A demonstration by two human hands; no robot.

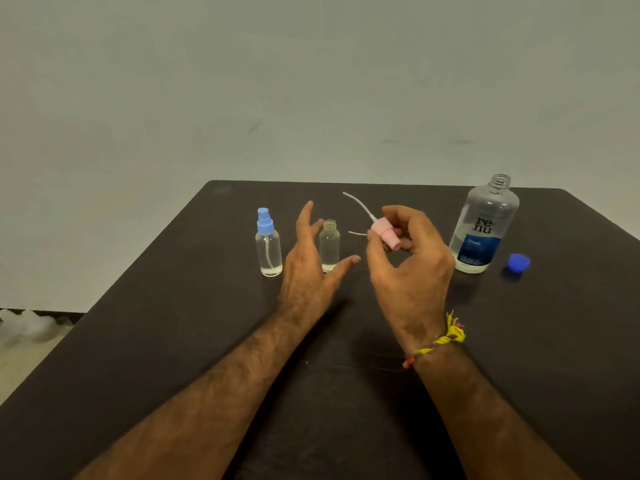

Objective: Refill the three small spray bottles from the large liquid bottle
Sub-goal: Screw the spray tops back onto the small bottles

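Note:
A small clear spray bottle with a blue spray top (268,244) stands at the left. To its right stands a small clear bottle (329,244) with no top. My left hand (311,261) hovers open beside and in front of that uncapped bottle, fingers spread. A pink spray top (385,233) with its white dip tube pointing up and left is pinched in my right hand (408,258). Another thin white tube (356,233) shows just left of the right hand; what it belongs to is hidden. The large clear liquid bottle (485,226) stands uncapped at the right.
The large bottle's blue cap (518,262) lies on the dark table (173,341) to the right of that bottle. A plain pale wall rises behind the table's far edge. The floor shows past the left edge.

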